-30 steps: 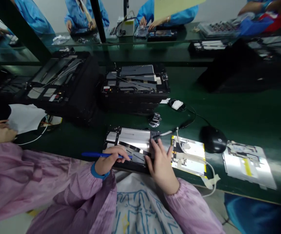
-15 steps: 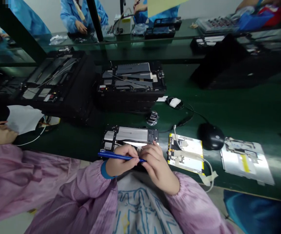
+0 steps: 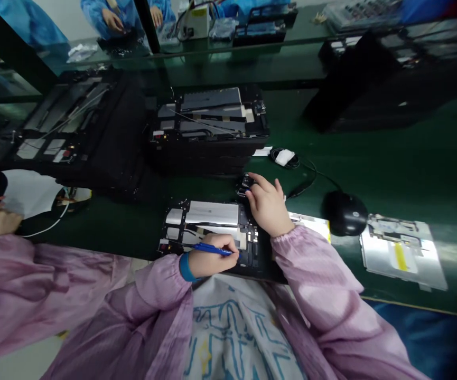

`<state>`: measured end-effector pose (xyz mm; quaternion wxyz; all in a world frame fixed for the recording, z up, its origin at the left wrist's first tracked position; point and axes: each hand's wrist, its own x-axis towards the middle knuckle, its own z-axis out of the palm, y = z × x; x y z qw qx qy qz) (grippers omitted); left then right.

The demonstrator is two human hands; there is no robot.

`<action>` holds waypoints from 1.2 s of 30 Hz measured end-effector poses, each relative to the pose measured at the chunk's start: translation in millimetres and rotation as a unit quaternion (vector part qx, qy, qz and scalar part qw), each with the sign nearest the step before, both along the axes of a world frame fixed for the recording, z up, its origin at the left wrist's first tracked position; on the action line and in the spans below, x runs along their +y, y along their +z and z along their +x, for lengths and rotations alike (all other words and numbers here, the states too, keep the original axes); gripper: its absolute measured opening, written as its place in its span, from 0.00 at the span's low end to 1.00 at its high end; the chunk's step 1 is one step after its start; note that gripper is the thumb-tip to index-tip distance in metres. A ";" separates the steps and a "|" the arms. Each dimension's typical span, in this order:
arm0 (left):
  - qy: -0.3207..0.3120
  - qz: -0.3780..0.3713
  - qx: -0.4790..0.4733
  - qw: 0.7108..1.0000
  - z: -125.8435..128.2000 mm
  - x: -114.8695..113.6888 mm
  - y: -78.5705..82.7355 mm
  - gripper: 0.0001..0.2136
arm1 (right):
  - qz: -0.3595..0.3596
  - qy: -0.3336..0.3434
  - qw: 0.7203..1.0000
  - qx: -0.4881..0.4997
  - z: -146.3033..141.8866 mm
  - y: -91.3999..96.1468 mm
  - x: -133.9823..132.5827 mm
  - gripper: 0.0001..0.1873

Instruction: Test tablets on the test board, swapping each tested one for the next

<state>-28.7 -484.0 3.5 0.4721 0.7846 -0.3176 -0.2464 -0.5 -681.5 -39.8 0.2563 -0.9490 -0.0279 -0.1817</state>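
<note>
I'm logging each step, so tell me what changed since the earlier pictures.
The right hand left the open device and moved forward to the small counter. The left hand shifted right, still holding the blue pen. The mouse stayed put.

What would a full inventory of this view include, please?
Open device: one, black and silver, front centre
Pen: one, blue, above the open device
Gadget: one, dark, behind the open device
Mouse: one, black, right of centre
Cable bundle: one, black and white, behind mouse, leftward
Pale panel: one, yellow edging, left of mouse
Metal panel: one, silver, right of mouse
Device stacks: several, black and grey, back
Paper: one, white, left
Bench: one, green, beneath these
Other people's hands: several, left and top left
Left hand: one, blue wristband, holding pen
Right hand: one, pink sleeve, at gadget
</note>
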 end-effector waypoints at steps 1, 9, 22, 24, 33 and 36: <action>-0.003 0.002 -0.007 1.000 0.0 -0.7 -1.0 0.04 | 0.000 -0.002 1.000 0.000 -0.1 -0.3 0.0 0.12; -0.005 -0.046 -0.003 0.999 -0.5 4.7 -5.5 0.04 | 0.089 0.039 0.994 -0.047 -29.0 19.8 5.6 0.14; 0.089 -0.216 0.071 0.970 -0.2 16.3 -10.0 0.09 | 0.191 0.221 0.956 0.020 -83.5 26.1 35.4 0.12; 0.084 -0.229 0.048 0.968 -1.3 18.5 -9.7 0.08 | 0.190 0.233 0.954 0.025 -82.7 29.6 38.1 0.12; 0.088 -0.209 0.013 0.974 2.0 26.1 -2.5 0.04 | 0.159 0.221 0.962 0.020 -83.8 40.9 45.8 0.16; 0.054 -0.166 -0.023 0.984 3.3 26.3 2.0 0.01 | 0.190 0.227 0.954 0.046 -86.4 42.4 51.5 0.18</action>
